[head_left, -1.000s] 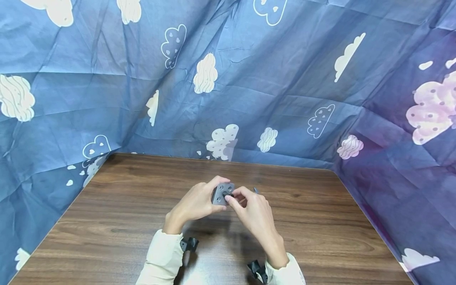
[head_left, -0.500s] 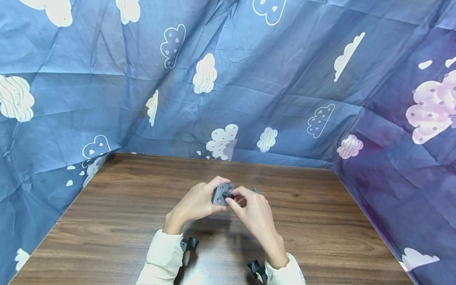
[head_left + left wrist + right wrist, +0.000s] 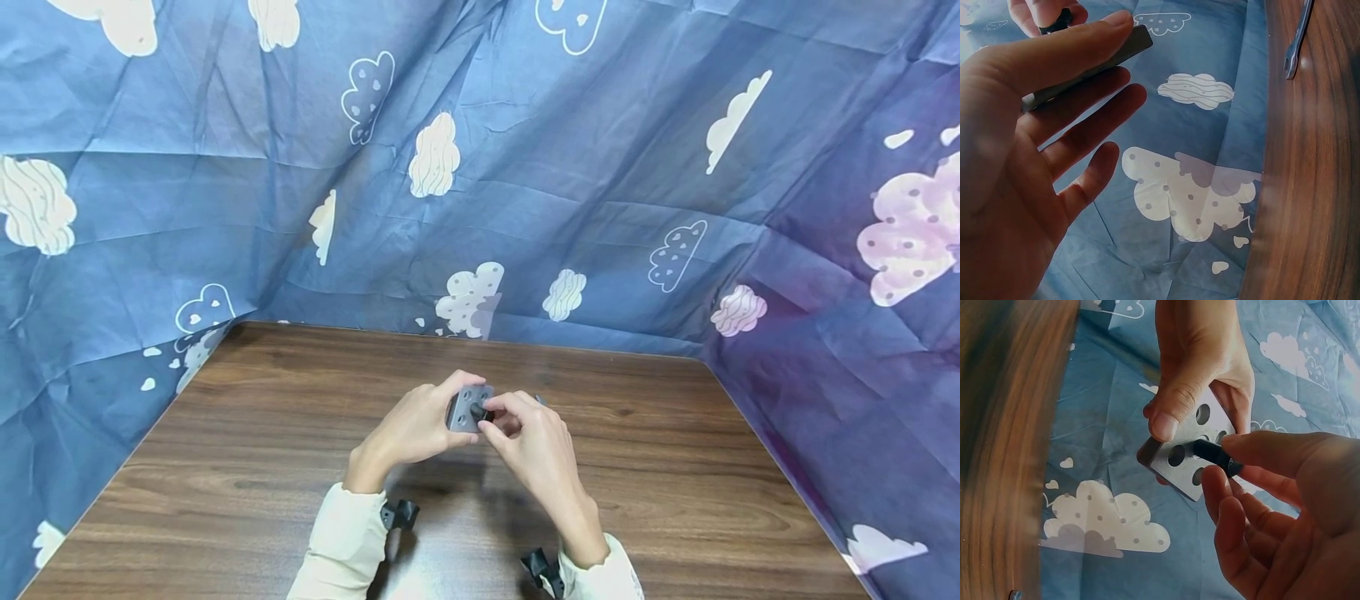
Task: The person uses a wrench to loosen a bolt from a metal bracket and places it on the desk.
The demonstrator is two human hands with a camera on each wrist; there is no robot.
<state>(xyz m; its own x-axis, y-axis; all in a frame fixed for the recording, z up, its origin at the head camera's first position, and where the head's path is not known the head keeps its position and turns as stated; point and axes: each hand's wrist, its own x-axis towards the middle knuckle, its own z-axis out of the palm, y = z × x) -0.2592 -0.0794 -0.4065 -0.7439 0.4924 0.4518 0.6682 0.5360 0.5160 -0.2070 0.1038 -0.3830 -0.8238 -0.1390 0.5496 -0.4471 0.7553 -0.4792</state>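
My left hand (image 3: 415, 422) grips a grey metal plate with several round holes (image 3: 467, 419) by its edges, above the table. In the left wrist view the thumb lies along one side of the plate, with the other fingers beyond it. A black bolt (image 3: 1211, 454) stands out from the plate's middle hole, as the right wrist view shows. Its outer end is pinched between the thumb and fingers of my right hand (image 3: 534, 442). How deep the bolt sits in the hole is hidden.
An open-ended wrench (image 3: 1299, 40) lies on the wooden table (image 3: 675, 467) beyond my right hand, which mostly hides it in the head view. A blue cloth with cloud prints (image 3: 510, 200) hangs behind the table and along its sides.
My right thumb and fingers have shifted slightly on the bolt, and more of it shows in the head view. The left hand and the plate stay in place.
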